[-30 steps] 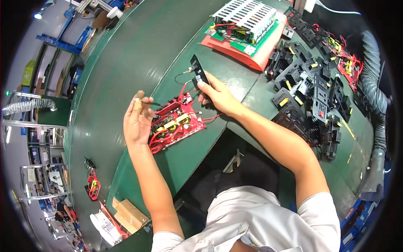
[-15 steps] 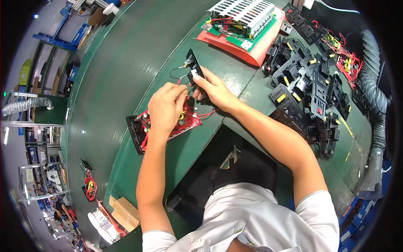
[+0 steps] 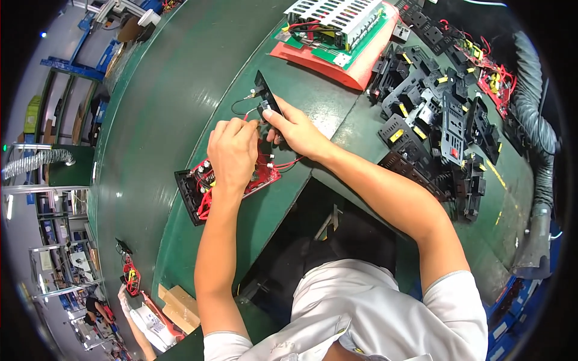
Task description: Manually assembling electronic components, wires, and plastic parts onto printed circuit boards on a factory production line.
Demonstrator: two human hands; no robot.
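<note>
My right hand (image 3: pixel 295 129) grips a thin black panel (image 3: pixel 265 91) on edge, with the thumb pressed on its near side. A dark looped wire (image 3: pixel 236 111) runs off the panel's left face. My left hand (image 3: pixel 232 150) is pinched close to the panel's lower end. At its fingertips a red wire (image 3: pixel 246 117) leads up to the panel; the exact pinch point is hidden. Below both hands lies a red circuit board (image 3: pixel 262 175) with red wires and small parts, partly covered by my left hand. A black end plate (image 3: pixel 188 198) stands at the board's left end.
A metal-cased unit (image 3: pixel 334 21) rests on an orange pad (image 3: pixel 325 69) at the back. Black plastic housings (image 3: pixel 421 108) are heaped at right, near a grey duct (image 3: pixel 533 114). At lower left, a co-worker's arm (image 3: pixel 137 328) reaches toward another red board (image 3: pixel 130 277).
The view has shifted slightly, moving the bench things a little left. My left fingers have moved slightly at the panel's lower end. A co-worker's arm has come in at lower left.
</note>
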